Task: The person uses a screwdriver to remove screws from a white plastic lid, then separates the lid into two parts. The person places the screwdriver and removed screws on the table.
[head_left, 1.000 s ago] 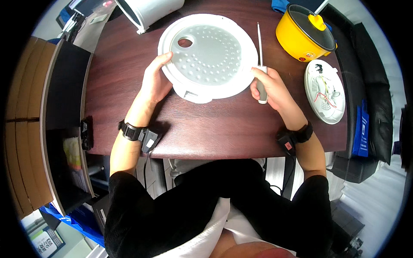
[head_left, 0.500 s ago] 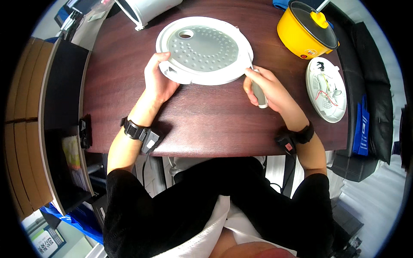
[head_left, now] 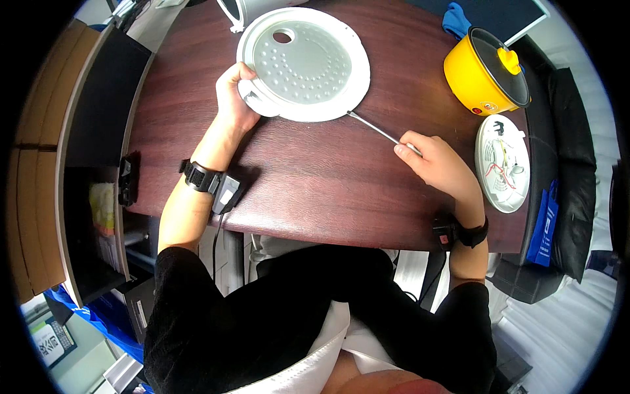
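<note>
My left hand grips the left edge of a round white lid, thumb on top and the other fingers beneath. A grey dimpled inner plate with one oval hole fills the lid's middle. My right hand is closed around a screwdriver; its handle is mostly hidden in the palm. The thin metal shaft points up and left, with its tip at the lid's lower right rim. Whether the tip touches the rim or sits just beside it, I cannot tell.
Behind the lid lies a white cylindrical housing. To the right stand a yellow pot with a dark lid and an oval white part with exposed wires. A blue cloth lies farther back on the brown table.
My right hand has drawn back right and down, so the screwdriver's shaft now shows. My left hand still holds the lid, whose rim tilts slightly differently. The view has shifted.
</note>
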`<state>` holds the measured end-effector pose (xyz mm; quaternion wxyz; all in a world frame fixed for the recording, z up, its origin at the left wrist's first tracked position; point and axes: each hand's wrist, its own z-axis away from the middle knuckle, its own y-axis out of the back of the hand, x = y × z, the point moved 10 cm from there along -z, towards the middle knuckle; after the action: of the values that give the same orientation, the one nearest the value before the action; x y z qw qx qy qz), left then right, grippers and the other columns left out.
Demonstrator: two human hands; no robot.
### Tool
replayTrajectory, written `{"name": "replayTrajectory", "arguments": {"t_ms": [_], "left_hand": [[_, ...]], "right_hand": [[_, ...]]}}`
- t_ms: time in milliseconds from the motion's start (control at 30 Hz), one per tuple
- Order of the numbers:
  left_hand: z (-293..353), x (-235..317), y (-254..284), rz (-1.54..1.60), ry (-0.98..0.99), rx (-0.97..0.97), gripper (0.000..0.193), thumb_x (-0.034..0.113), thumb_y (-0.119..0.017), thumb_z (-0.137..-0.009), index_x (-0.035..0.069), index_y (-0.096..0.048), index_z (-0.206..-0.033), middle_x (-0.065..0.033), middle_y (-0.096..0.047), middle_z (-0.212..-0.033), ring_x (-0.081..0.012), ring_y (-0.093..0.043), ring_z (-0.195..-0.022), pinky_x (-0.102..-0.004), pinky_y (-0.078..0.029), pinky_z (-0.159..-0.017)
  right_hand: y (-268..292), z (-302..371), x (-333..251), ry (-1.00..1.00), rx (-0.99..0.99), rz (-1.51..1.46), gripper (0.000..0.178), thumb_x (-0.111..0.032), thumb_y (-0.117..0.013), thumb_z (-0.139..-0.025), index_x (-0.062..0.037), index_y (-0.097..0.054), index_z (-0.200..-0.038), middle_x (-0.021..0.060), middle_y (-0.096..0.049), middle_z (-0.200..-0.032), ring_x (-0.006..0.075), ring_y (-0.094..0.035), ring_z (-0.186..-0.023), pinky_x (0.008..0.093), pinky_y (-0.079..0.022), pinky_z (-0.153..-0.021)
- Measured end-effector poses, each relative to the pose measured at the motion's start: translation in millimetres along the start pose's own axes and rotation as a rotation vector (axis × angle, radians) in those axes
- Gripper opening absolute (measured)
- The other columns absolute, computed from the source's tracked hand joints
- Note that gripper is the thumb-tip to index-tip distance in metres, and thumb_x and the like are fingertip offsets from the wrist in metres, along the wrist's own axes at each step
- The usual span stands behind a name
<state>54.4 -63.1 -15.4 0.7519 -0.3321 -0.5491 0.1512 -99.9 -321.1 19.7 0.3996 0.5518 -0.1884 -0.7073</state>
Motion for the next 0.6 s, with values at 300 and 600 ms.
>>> {"name": "replayTrajectory", "arguments": {"t_ms": [300, 600], "left_hand": [[-1.5, -7.4, 5.6, -0.074, 0.004, 0.023, 0.039, 0.013, -0.049, -0.070, -0.006, -0.054, -0.103, -0.0147, -0.061, -0.096, -0.0260, -0.061, -0.086, -0.0377, -0.051, -0.083], [-3.4, -6.9, 2.1, -0.222, -0.010, -0.029, 0.035, 0.017, -0.048, -0.072, -0.004, -0.054, -0.098, -0.0135, -0.059, -0.092, -0.0242, -0.060, -0.082, -0.0358, -0.052, -0.079]], "right_hand": [[1.8, 4.6, -3.0, -0.025, 0.043, 0.111, 0.027, -0.027, -0.053, -0.094, -0.0009, -0.057, -0.086, 0.0221, -0.062, -0.075, 0.0387, -0.061, -0.071, 0.0413, -0.047, -0.062], [9.7, 1.4, -10.7, 0.066, 0.111, 0.291, 0.033, -0.030, -0.054, -0.092, 0.0011, -0.058, -0.080, 0.0230, -0.062, -0.074, 0.0406, -0.060, -0.070, 0.0444, -0.048, -0.062]]}}
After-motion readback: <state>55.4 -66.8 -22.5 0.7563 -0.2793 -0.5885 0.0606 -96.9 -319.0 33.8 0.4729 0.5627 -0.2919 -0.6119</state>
